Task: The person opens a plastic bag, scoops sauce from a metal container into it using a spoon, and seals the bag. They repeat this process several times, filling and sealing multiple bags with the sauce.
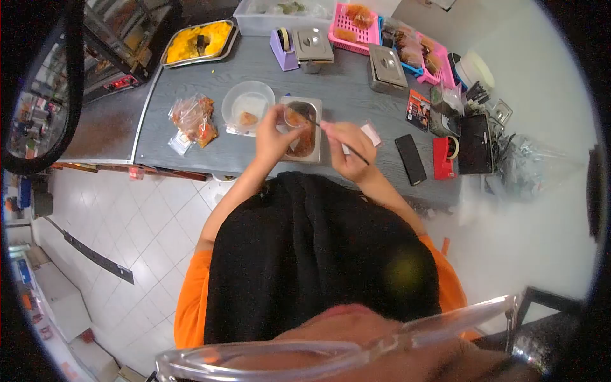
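Dark utensil (359, 156), long axis slanting, tip forward-left, in right grip (347, 141)

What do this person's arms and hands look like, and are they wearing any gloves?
No gloves! The left hand and right hand are both bare. The forearms are bare too, with no watch that I can see. Higher up, there are bright orange sleeves. The fingers are too blurry to check for rings.

Head-worn view, looking steeply down over chest and counter.
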Demonstrator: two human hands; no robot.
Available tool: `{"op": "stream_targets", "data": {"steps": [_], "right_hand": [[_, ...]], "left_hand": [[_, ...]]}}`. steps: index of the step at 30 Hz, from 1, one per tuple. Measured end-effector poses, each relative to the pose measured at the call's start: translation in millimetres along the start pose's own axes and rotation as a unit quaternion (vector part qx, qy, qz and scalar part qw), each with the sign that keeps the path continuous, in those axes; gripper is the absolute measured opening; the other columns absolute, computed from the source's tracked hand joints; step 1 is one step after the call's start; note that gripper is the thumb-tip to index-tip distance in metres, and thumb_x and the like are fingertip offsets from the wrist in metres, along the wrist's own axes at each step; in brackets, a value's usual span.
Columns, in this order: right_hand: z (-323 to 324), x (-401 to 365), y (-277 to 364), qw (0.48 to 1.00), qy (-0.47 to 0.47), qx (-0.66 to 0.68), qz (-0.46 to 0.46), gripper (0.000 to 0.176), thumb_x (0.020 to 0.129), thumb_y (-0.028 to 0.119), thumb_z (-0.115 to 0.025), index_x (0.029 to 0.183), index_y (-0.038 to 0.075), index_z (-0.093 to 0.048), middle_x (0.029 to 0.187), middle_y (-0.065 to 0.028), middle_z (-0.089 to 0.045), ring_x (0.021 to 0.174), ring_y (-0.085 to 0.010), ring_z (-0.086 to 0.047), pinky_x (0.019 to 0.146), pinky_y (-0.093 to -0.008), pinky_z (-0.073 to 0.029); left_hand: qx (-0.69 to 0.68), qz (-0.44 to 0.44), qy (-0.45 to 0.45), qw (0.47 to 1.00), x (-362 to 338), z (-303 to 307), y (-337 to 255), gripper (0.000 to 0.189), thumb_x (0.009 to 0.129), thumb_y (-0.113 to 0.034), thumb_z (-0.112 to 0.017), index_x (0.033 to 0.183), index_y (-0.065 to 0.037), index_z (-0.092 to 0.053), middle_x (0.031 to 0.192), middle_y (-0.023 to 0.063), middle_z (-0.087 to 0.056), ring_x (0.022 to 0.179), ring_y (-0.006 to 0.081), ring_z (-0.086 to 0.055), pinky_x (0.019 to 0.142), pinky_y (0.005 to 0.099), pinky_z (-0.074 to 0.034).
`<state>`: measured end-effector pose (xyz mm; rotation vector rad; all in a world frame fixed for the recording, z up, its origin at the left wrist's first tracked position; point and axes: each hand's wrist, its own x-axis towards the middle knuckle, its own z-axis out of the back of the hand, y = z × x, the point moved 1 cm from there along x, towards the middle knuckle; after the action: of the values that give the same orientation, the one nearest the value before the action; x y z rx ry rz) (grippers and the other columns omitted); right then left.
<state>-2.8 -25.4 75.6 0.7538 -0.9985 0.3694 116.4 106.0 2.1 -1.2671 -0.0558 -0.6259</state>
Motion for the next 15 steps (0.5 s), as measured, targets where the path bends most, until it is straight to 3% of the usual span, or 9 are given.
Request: {"op": "stream_targets", "data": {"steps": [7,9,13,15], "right_hand": [[4.5,3.4,4.3,0.995,0.082,-0.004,0.057,0.031,0.067,-0.01,-0.062,0.096,-0.001,-0.056,0.102,-0.0162,-0.061,0.09,-0.0296,-0.062,0.075,-0.0352,-0.052],[3.6,2.4,4.0,0.995,0.077,0.0,0.059,0.031,0.067,-0.01,-0.062,0.096,-0.001,-0.056,0.101,-0.0162,-0.061,0.089,-0.03,-0.062,0.074,-0.0349,-0.052],[2.6,-0.2,0.8,0.997,0.06,0.017,0.052,0.026,0.07,-0.01,-0.062,0.094,-0.001,-0.057,0.101,-0.0163,-0.061,0.086,-0.0294,-0.063,0.073,-0.0341,-0.052],[2.0,-5.2,-5.9,0.998,0.037,0.024,0.033,0.022,0.074,-0.008,-0.059,0.095,-0.001,-0.055,0.101,-0.0174,-0.06,0.085,-0.029,-0.063,0.073,-0.0347,-0.053]], "left_hand": [[-0.012,0.014,0.007,1.0,1.9,-2.4,5.4,0.051,0.062,-0.005,-0.075,0.105,0.002,-0.051,0.087,0.0095,-0.062,0.081,0.0162,-0.061,0.076,0.0294,-0.047],[-0.033,0.009,0.0,0.999,3.0,-2.1,7.4,0.055,0.061,-0.019,-0.082,0.103,0.001,-0.054,0.085,0.0098,-0.061,0.079,0.0193,-0.058,0.073,0.0313,-0.047],[-0.037,0.013,0.001,0.999,2.3,-1.9,10.5,0.054,0.061,-0.02,-0.082,0.103,0.0,-0.054,0.082,0.0084,-0.061,0.077,0.0185,-0.058,0.071,0.0297,-0.046],[0.0,0.014,0.017,1.0,2.1,0.2,7.8,0.05,0.064,-0.008,-0.078,0.106,0.001,-0.051,0.086,0.0084,-0.063,0.08,0.0167,-0.061,0.074,0.0288,-0.048]]}}
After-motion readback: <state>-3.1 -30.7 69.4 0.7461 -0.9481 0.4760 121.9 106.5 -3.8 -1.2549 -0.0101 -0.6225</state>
